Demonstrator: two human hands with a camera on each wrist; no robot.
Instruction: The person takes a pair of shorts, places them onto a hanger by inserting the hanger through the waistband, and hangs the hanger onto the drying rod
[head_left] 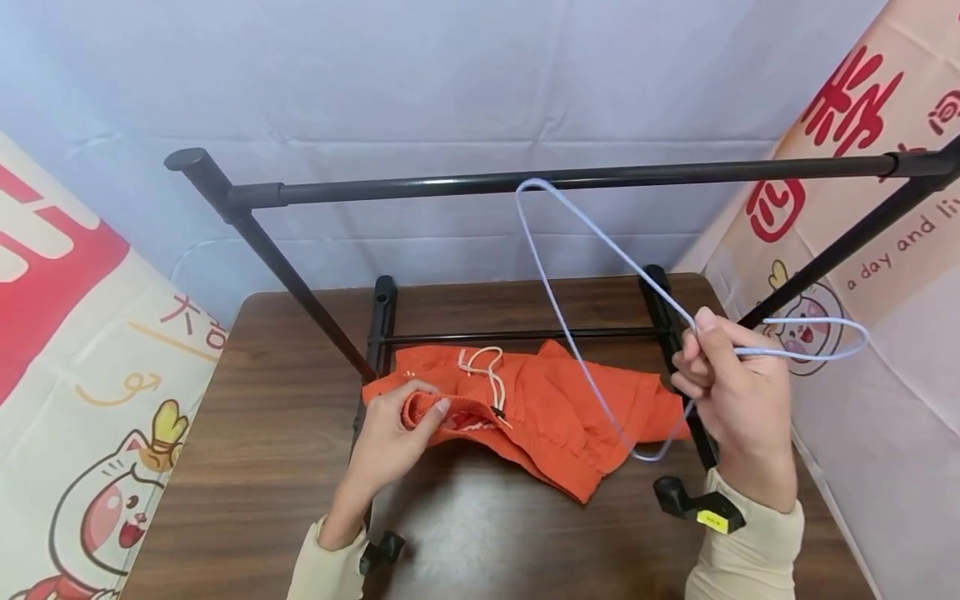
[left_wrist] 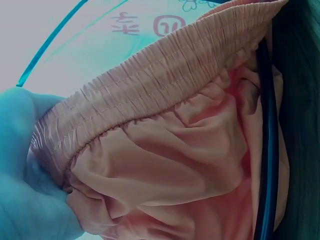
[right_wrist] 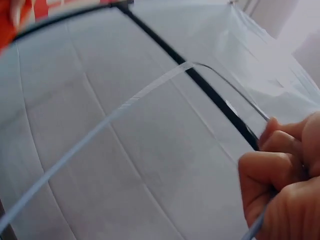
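Observation:
Orange shorts (head_left: pixel 540 408) with a pale drawstring (head_left: pixel 491 379) lie across the lower part of a black rack. My left hand (head_left: pixel 397 433) pinches one end of their elastic waistband between thumb and fingers, the waist opening facing me. In the left wrist view, the gathered waistband (left_wrist: pixel 150 90) runs up and away from that hand. My right hand (head_left: pixel 738 392) grips a light purple wire hanger (head_left: pixel 622 253) near its neck. Its triangular frame tilts up to the left, one corner overlapping the shorts, while its hook end sticks out right of the hand.
The black rack's top bar (head_left: pixel 450 181) crosses above both hands, with slanting side posts (head_left: pixel 292 283). It stands on a brown wooden table (head_left: pixel 262 467). A pale cloth backdrop (head_left: pixel 420 75) hangs behind, and printed cartoon sheets (head_left: pixel 105 492) flank the table.

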